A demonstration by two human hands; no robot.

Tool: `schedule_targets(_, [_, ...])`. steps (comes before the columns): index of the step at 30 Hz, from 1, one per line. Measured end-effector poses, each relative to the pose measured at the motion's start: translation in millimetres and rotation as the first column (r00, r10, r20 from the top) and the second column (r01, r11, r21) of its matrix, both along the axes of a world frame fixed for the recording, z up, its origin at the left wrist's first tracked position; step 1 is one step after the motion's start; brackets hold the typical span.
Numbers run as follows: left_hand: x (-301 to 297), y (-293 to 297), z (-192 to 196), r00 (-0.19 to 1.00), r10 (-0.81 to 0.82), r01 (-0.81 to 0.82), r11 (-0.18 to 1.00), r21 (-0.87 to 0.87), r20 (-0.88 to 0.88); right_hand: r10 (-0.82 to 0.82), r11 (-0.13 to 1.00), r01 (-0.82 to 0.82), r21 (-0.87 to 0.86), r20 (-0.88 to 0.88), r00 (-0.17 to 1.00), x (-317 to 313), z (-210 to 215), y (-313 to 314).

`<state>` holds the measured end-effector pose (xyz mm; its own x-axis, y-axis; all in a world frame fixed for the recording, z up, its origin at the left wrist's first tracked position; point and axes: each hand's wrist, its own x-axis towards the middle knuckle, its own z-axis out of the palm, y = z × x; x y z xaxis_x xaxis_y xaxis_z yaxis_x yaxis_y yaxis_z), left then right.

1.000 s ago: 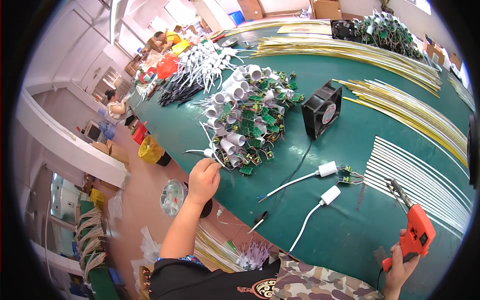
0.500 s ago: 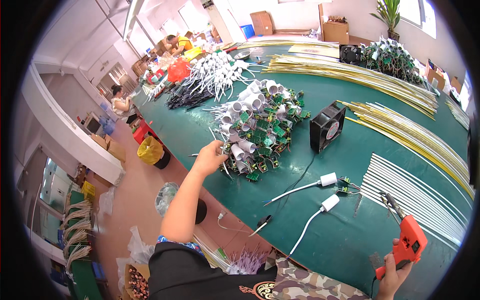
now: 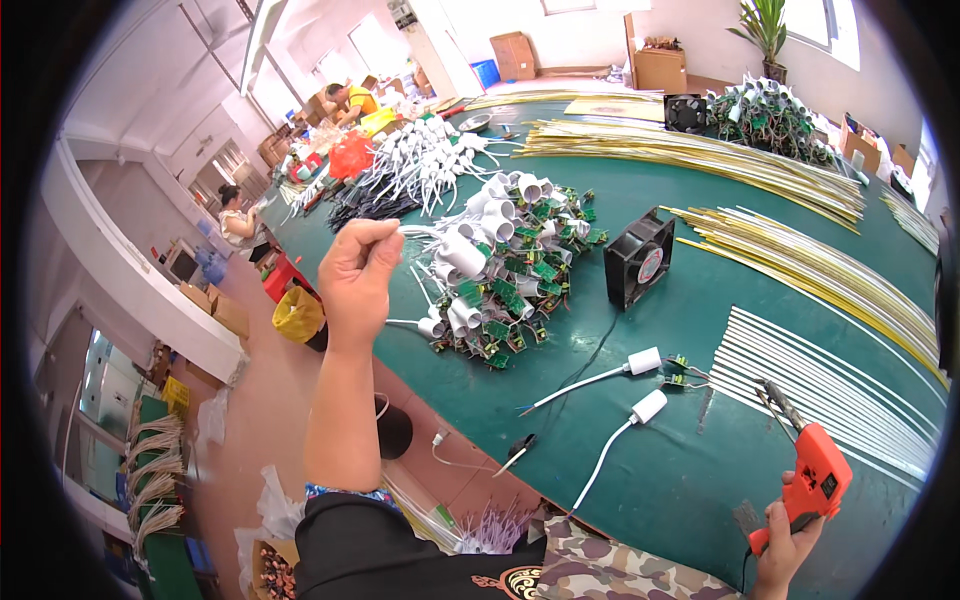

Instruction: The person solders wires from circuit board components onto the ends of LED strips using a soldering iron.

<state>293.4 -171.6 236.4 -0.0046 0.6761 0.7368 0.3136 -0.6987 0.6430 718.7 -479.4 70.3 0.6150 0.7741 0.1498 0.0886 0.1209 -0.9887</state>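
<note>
My left hand is raised at the near left of a pile of parts, its thumb and fingers pinching the cable of a white cylindrical housing. That housing hangs beside the pile of similar white housings with green circuit boards and wires. Low on the right, my right hand grips a red soldering gun, its tip pointing up and left over a row of white strips. Between my hands, two white housings with white cables lie next to small green boards.
A black fan stands on the green table right of the pile. Yellow and white strips lie behind it. White cabled parts are heaped farther back. Two people sit at the far left, one in yellow. A bin stands beside the table.
My left hand has risen from the pile's near left edge and moved left, drawing out a white housing by its cable. My right hand still holds the soldering gun in nearly the same place.
</note>
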Motion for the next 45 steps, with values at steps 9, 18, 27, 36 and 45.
schedule_targets(9, [105,-49,-51,0.604,-0.538,0.741,0.650,-0.166,0.589,0.189,0.973,-0.084,0.216,-0.533,0.825,-2,30,20])
schedule_targets(18, [199,-81,-98,0.362,-0.504,0.930,0.258,-0.263,0.784,0.178,0.984,-0.156,0.087,-0.530,0.829,-47,20,62])
schedule_targets(27, [191,-95,-113,0.704,-0.442,0.481,0.873,-0.086,-0.556,-0.044,0.997,0.034,-0.063,-0.165,0.985,-24,17,53])
schedule_targets(36, [269,-111,-100,0.441,-0.445,0.757,0.651,0.056,-0.780,0.008,0.996,-0.014,-0.092,-0.056,0.998,-34,26,55])
schedule_targets(45, [277,-79,-92,0.141,-0.701,0.730,-0.403,-0.552,0.699,0.044,0.995,-0.038,0.090,-0.067,0.997,3,31,45])
